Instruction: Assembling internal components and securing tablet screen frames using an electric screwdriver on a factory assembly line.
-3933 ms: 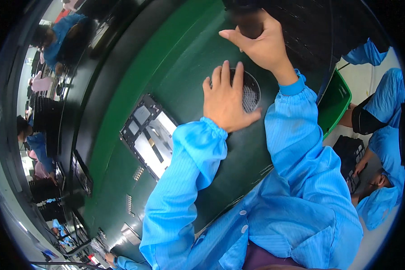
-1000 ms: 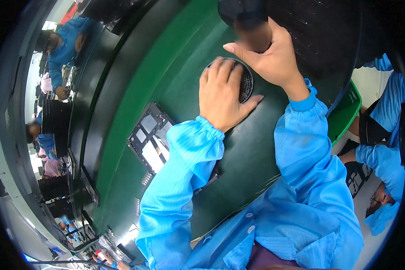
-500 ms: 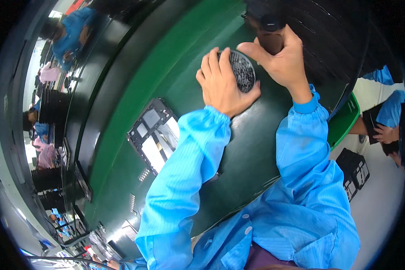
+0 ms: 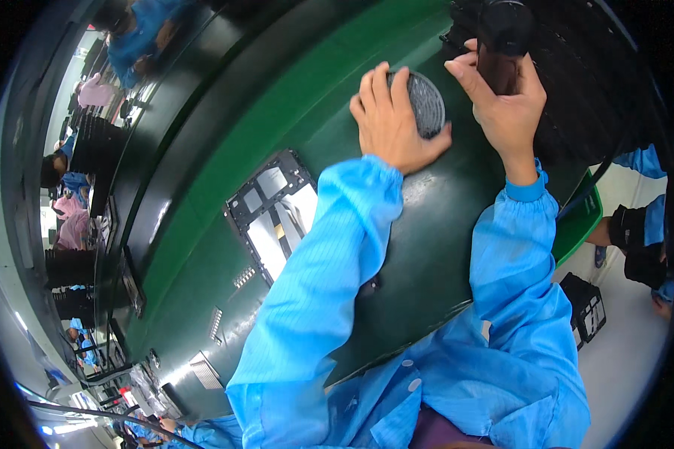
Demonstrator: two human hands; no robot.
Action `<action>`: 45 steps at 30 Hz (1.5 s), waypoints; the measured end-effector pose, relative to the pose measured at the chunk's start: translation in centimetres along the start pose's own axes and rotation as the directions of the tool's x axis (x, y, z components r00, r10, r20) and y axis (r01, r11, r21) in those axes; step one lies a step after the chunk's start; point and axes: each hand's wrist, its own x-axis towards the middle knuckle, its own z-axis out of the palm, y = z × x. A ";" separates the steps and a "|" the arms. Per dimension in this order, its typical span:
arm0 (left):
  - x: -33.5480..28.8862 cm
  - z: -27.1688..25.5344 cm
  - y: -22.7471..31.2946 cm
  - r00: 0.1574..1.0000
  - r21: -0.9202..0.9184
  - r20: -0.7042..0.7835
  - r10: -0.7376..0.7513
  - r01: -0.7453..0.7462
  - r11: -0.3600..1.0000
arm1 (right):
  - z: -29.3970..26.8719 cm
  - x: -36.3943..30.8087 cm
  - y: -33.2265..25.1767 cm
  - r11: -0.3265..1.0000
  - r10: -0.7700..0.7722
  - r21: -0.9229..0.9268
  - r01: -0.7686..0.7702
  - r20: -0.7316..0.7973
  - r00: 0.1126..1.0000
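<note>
My left hand (image 4: 394, 123) is closed around the rim of a shallow round dish (image 4: 428, 106), fingers on its far left side and thumb at its near right. The dish's dark grey contents are smeared by motion. To the right, my right hand (image 4: 508, 108) grips a dark brown cylinder with a round black top (image 4: 506, 28), like a capped bottle; thumb and fingers wrap its lower part. Left of my left forearm, a black rectangular plastic frame (image 4: 240, 213) with white panels lies on the green table (image 4: 352, 209).
Small strips of metal-like parts (image 4: 216, 325) lie near the frame. Dark stacked trays (image 4: 577, 97) stand at the far right, above a green bin (image 4: 583, 224). A black crate (image 4: 588, 307) is on the floor. Other people in blue work nearby.
The whole view has shifted, with the table things now further right. Both hands keep their holds. The dish's speckled contents now look streaked.
</note>
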 end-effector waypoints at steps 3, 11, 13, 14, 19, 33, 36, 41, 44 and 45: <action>1.4 1.0 -1.0 0.998 0.062 -0.037 -0.054 0.056 0.996 | 0.4 -0.2 -0.1 0.999 0.006 0.037 -0.006 -0.010 1.000; 2.1 0.7 -0.6 0.921 0.252 0.222 -0.319 0.262 0.932 | 0.0 -0.6 -0.4 0.968 0.250 -0.056 -0.244 0.177 0.952; 1.5 -0.4 -0.1 0.898 0.261 0.254 -0.359 0.294 0.920 | 0.1 -0.5 -0.4 0.981 0.190 -0.064 -0.182 0.157 0.969; 1.0 -1.1 0.0 0.871 0.270 0.278 -0.405 0.333 0.903 | 0.3 -0.5 -0.3 0.991 0.126 -0.072 -0.117 0.146 0.981; 0.5 -5.3 -0.8 0.814 0.388 0.448 -0.369 0.195 0.901 | 0.3 -0.7 -0.4 0.974 0.222 -0.003 -0.225 0.182 0.958; -12.1 -15.3 5.4 0.852 -0.158 0.513 -0.105 0.214 0.964 | 0.4 0.3 -3.2 0.994 0.103 -0.034 -0.100 0.123 0.987; -16.6 -18.6 3.7 0.976 -0.025 0.213 -0.049 0.056 0.998 | 0.1 0.1 -3.7 0.988 0.148 -0.056 -0.141 0.139 0.979; -21.4 -20.6 2.7 0.923 0.095 0.064 -0.379 0.372 0.923 | 1.4 -0.9 -8.8 0.916 0.302 0.203 -0.345 0.217 0.928; -22.8 -19.9 1.7 0.917 0.073 0.171 -0.359 0.352 0.933 | 3.0 -2.7 -7.6 0.870 0.081 0.444 -0.215 0.301 0.950; -22.5 -19.5 2.1 0.913 -0.035 0.145 -0.382 0.391 0.920 | 3.3 -2.9 -7.5 0.867 0.082 0.447 -0.219 0.305 0.949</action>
